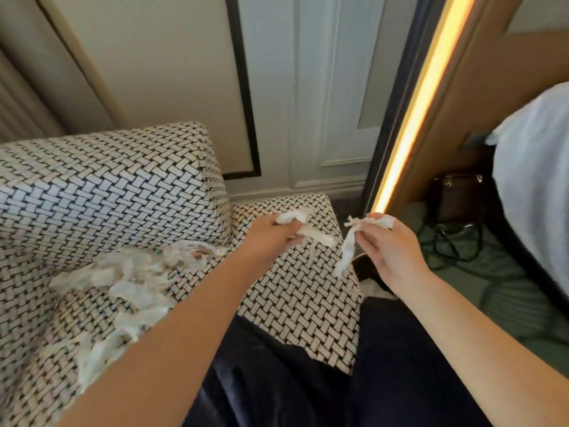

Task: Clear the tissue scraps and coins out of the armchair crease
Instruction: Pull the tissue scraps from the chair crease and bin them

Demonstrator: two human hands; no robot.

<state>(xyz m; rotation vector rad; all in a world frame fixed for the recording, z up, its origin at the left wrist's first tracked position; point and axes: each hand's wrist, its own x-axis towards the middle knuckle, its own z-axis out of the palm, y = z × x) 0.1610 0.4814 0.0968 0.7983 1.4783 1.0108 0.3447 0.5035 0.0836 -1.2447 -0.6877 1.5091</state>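
Note:
The armchair (92, 192) has black-and-white woven upholstery and fills the left and centre. Several white tissue scraps (132, 272) lie strewn along the crease between its back and seat. Over the armrest (295, 288), my left hand (271, 238) grips a crumpled tissue scrap (311, 232). My right hand (391, 248), just right of the armrest, pinches a long torn tissue strip (349, 245) that hangs down from its fingers. No coins are visible.
A panelled wall and a white door stand behind the armchair. A glowing vertical light strip (415, 112) edges a wooden panel at right. A dark handbag (458, 195) with straps lies on the green carpet. White bedding (535, 180) fills the far right.

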